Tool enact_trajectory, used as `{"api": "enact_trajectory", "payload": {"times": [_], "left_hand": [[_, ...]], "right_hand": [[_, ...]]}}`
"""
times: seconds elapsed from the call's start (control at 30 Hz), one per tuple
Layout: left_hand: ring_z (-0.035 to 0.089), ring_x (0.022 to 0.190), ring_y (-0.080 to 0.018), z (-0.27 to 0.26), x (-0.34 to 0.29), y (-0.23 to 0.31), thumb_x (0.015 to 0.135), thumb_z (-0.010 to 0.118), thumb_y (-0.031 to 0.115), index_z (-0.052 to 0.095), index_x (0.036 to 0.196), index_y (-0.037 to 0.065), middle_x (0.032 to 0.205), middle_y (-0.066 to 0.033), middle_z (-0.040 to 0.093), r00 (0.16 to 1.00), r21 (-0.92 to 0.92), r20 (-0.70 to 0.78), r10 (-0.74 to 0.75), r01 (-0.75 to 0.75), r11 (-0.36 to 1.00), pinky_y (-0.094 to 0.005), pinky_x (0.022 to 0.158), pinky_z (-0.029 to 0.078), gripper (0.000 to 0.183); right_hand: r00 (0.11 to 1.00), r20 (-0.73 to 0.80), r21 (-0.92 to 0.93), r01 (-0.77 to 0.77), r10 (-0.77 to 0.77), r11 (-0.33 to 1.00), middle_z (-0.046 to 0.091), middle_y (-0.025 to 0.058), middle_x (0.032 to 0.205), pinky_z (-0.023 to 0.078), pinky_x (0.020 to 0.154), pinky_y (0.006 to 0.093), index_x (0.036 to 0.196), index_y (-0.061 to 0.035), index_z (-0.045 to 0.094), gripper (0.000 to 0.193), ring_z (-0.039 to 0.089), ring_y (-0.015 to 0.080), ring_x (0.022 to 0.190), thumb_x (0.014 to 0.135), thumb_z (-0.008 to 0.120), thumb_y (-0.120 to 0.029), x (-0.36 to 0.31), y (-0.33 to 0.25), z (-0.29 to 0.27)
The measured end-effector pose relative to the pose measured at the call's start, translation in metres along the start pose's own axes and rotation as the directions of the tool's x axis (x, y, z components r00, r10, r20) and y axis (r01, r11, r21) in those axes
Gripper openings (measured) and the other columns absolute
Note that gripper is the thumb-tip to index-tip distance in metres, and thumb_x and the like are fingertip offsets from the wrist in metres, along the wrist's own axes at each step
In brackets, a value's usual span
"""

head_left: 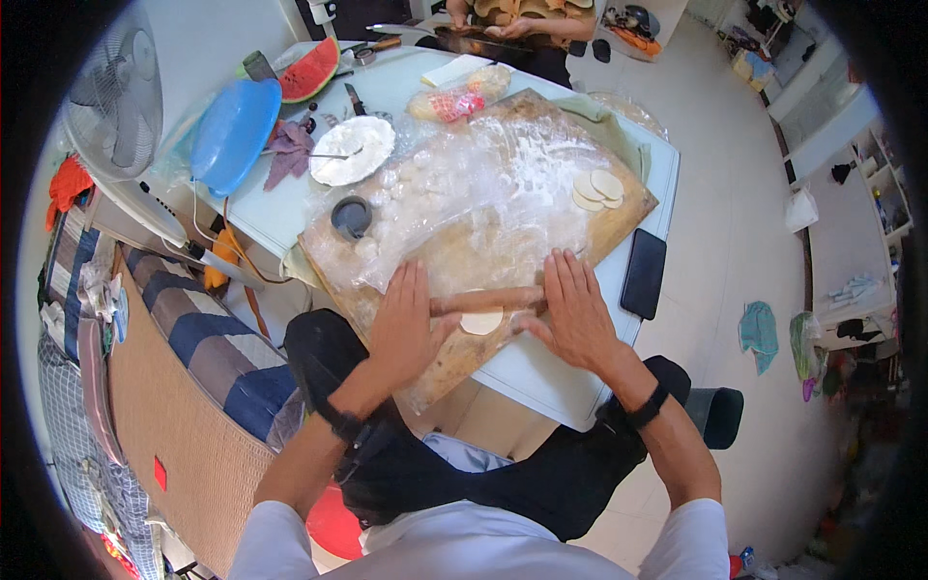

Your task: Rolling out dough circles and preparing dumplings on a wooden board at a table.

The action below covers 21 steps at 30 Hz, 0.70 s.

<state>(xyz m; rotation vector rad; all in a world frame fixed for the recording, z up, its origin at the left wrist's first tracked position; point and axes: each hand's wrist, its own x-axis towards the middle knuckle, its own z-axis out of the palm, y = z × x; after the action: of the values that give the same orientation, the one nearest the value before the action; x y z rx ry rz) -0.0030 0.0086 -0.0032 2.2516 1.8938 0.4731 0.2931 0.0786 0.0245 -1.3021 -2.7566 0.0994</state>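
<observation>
A wooden rolling pin (495, 299) lies crosswise near the front corner of a floury wooden board (447, 365). My left hand (408, 324) rests on its left end and my right hand (572, 309) on its right end. Both have their fingers stretched out and thumbs apart, palms down over the pin. Under the pin is a round, pale dough wrapper (481, 322), partly covered by it. Several flat dough rounds (597, 189) overlap at the board's right. Clear plastic film (454, 208) spreads across the board's left and middle, with small dough pieces under it.
A dark cup (352, 217) stands on the board's left. Beyond are a plate of white flour (354, 152) with a spoon, a blue basin (232, 135), cut watermelon (309, 70) and a knife (355, 99). A black phone (644, 275) lies right. Another person's hands (512, 29) show across the table.
</observation>
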Motion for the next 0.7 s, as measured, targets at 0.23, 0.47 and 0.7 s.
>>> {"api": "enact_trajectory", "payload": {"times": [0.23,0.47,0.7], "left_hand": [[0.028,0.155,-0.0474,-0.015,-0.051,0.029,0.093,0.07,0.045,0.024,0.158,-0.014,0.164,-0.0329,0.031,0.978,0.001,0.206,-0.018,0.018,1.0,-0.052,0.127,0.025,0.099],[0.031,0.152,-0.05,0.001,0.006,0.001,0.093,0.072,0.044,0.027,0.156,-0.014,0.161,-0.0364,0.033,0.996,-0.035,-0.034,-0.086,0.085,0.996,-0.0531,0.126,0.026,0.097],[0.031,0.153,-0.0481,-0.011,-0.058,0.031,0.091,0.073,0.047,0.027,0.157,-0.014,0.163,-0.0337,0.031,0.988,0.088,0.153,-0.032,0.019,0.996,-0.0553,0.127,0.024,0.101]], "right_hand": [[0.993,0.115,0.043,0.007,-0.012,0.999,0.027,0.0318,0.166,0.016,0.129,0.0559,0.159,0.0126,0.024,0.102,0.022,0.0457,0.157,0.097,0.063,-0.057,-0.033,-0.01,-0.002],[0.996,-0.087,0.018,0.031,-0.029,0.999,0.033,0.0336,0.162,0.018,0.127,0.0587,0.155,0.0146,0.03,0.099,0.026,0.0468,0.155,0.098,0.058,-0.062,0.016,0.009,0.013],[0.992,0.105,0.025,0.073,-0.075,0.997,0.031,0.0338,0.163,0.019,0.128,0.0568,0.157,0.0139,0.026,0.097,0.025,0.0476,0.155,0.1,0.057,-0.059,-0.035,-0.011,-0.002]]}}
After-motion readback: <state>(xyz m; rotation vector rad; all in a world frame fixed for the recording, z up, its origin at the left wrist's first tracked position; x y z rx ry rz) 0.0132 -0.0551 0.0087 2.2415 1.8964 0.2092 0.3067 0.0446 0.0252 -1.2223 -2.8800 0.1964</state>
